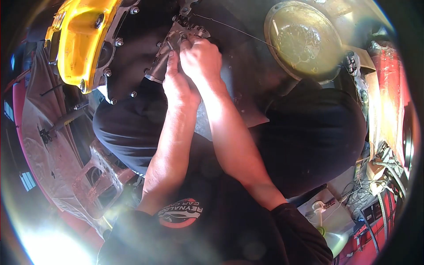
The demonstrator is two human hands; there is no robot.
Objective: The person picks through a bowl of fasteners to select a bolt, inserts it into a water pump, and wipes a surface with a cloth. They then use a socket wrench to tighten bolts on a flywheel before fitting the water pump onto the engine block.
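Both my hands are together at the upper middle of the head view, on a grey metal part [157,70] with bolts along its upper end. My left hand [176,86] lies along the part's right side, its thumb pointing up and its other fingers hidden behind. Just to the right, my right hand [199,57] has its fingers curled at the part's upper end. Whatever small thing those fingers may pinch cannot be made out. A thin wire [234,30] runs from near the part's top toward a round metal pan.
A yellow cover [84,44] with bolts around its edge is at the upper left. The round pan [270,44] holds small pieces at the upper right. A red cylinder [389,88] stands at the far right, above tangled cables [362,192]. A metal step stool [99,176] is lower left.
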